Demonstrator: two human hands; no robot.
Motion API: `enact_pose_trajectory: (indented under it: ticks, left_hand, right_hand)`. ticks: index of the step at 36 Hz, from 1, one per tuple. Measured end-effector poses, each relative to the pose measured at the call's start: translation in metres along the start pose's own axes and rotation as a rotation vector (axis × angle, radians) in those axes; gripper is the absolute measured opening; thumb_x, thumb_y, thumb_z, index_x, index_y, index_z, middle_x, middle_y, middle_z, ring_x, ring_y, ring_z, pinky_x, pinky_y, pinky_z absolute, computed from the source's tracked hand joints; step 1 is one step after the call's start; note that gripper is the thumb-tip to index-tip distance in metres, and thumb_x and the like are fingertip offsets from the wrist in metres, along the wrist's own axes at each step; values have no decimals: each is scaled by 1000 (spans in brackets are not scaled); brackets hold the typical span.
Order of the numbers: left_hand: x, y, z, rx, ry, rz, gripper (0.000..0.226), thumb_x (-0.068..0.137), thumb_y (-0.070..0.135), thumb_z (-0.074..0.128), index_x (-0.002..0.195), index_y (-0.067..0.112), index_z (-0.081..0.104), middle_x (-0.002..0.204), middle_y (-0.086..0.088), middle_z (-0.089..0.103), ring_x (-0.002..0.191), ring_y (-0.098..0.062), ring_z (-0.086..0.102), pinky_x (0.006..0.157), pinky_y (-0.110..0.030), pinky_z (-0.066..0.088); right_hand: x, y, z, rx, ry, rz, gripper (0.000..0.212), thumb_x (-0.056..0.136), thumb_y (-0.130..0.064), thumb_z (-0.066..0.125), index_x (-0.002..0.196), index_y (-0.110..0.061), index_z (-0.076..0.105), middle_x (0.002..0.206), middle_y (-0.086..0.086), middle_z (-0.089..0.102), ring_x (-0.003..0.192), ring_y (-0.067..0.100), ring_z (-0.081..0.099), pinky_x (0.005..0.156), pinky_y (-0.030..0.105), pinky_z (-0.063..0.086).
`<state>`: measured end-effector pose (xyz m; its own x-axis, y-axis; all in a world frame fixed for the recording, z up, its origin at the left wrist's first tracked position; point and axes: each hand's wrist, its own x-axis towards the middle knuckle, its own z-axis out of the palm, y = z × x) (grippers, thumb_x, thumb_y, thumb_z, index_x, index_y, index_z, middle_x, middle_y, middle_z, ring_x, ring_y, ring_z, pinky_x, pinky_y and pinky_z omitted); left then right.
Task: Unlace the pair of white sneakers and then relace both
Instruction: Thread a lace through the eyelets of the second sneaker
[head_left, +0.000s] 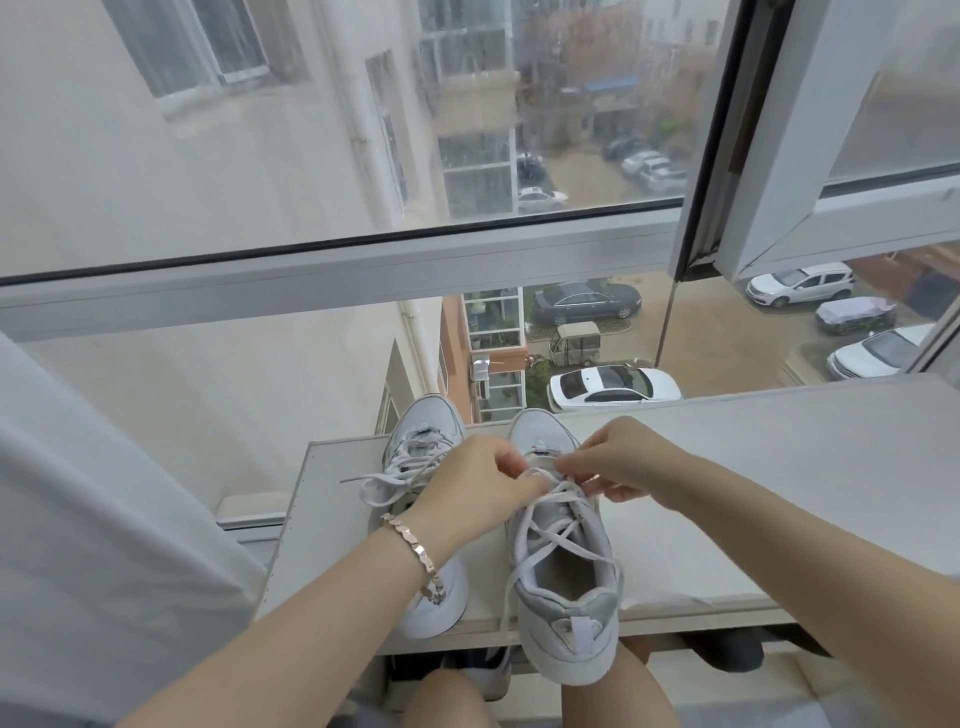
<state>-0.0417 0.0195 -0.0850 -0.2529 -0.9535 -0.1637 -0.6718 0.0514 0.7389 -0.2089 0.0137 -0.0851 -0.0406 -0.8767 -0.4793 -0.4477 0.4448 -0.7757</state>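
Two white sneakers stand side by side on a white ledge (727, 493), toes toward the window. The right sneaker (563, 587) has its heel over the ledge's front edge, and its white lace (545, 525) crosses loosely over the tongue. My left hand (472, 488) and my right hand (618, 462) meet over its upper eyelets, each pinching a part of that lace. The left sneaker (426, 431) lies partly under my left wrist, with loose lace ends (369, 480) trailing off to the left.
A window with a white frame (337, 275) rises right behind the ledge, with an open sash (810, 197) at upper right. A grey fabric surface (93, 519) fills the left. My knees (447, 696) show below the ledge.
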Motion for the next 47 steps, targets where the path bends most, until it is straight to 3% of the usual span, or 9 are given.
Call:
enact_pose_trajectory:
  ticks: [5, 12, 16, 18, 21, 28, 32, 40, 47]
  left_hand:
    - [-4, -1, 6, -72, 55, -10, 10, 80, 28, 70, 76, 20, 68, 76, 2, 69, 76, -15, 66, 78, -35, 56]
    - [-9, -4, 13, -62, 154, 32, 18, 82, 27, 68, 66, 30, 59, 70, 13, 62, 71, -5, 61, 60, -12, 44]
    - [-10, -4, 19, -33, 216, 38, 24, 82, 23, 64, 60, 29, 54, 67, 8, 61, 71, -13, 61, 59, -18, 45]
    - [-11, -4, 21, -32, 231, 39, 25, 82, 21, 63, 60, 29, 54, 65, 9, 60, 69, -12, 60, 58, -18, 44]
    - [-10, -3, 22, -32, 236, 42, 25, 83, 20, 61, 61, 28, 53, 68, 5, 62, 71, -14, 62, 62, -24, 48]
    - [-11, -2, 22, -15, 233, 36, 21, 84, 19, 58, 64, 24, 52, 73, -2, 63, 73, -18, 61, 66, -31, 49]
    - [-12, -3, 21, -20, 228, 27, 19, 84, 20, 58, 66, 23, 53, 74, -3, 64, 74, -19, 61, 66, -30, 49]
    - [-12, -3, 22, -15, 233, 27, 20, 84, 19, 58, 65, 24, 53, 72, -1, 64, 72, -18, 61, 64, -28, 49]
    - [-13, -4, 21, -4, 222, 23, 15, 85, 19, 57, 70, 21, 55, 74, -1, 63, 74, -18, 61, 63, -26, 48]
  right_hand:
    - [7, -19, 4, -202, 1, 50, 10, 75, -11, 68, 77, -3, 62, 69, 12, 60, 57, 20, 56, 51, 21, 45]
    - [9, -16, 7, -185, 26, 53, 7, 74, -7, 65, 76, -3, 59, 66, 12, 54, 51, 20, 50, 59, 26, 50]
    - [12, -6, 10, -130, 57, -1, 19, 81, -12, 63, 86, 5, 68, 70, 14, 60, 61, 23, 58, 75, 34, 56]
    - [13, 0, 10, -75, 60, -20, 18, 84, -14, 62, 83, 3, 68, 69, 12, 61, 59, 19, 59, 69, 30, 56]
    - [12, 9, 11, 61, 56, -45, 20, 88, -12, 58, 69, -7, 61, 62, 4, 57, 52, 10, 54, 47, 13, 49]
    - [10, 26, 16, 125, 95, -192, 26, 89, -6, 54, 63, -13, 55, 57, -2, 51, 44, 4, 44, 48, 11, 41]
    - [6, 21, 8, 101, 71, -223, 18, 83, -4, 65, 66, -11, 61, 57, 0, 58, 42, 3, 54, 50, 13, 49]
    - [-1, -6, -12, -393, -131, -314, 8, 85, -15, 65, 78, -13, 69, 63, -2, 65, 54, 8, 62, 54, 16, 53]
    - [2, -32, -2, -711, -261, -195, 18, 92, -14, 51, 89, -1, 63, 86, 14, 70, 46, 7, 60, 54, 16, 50]
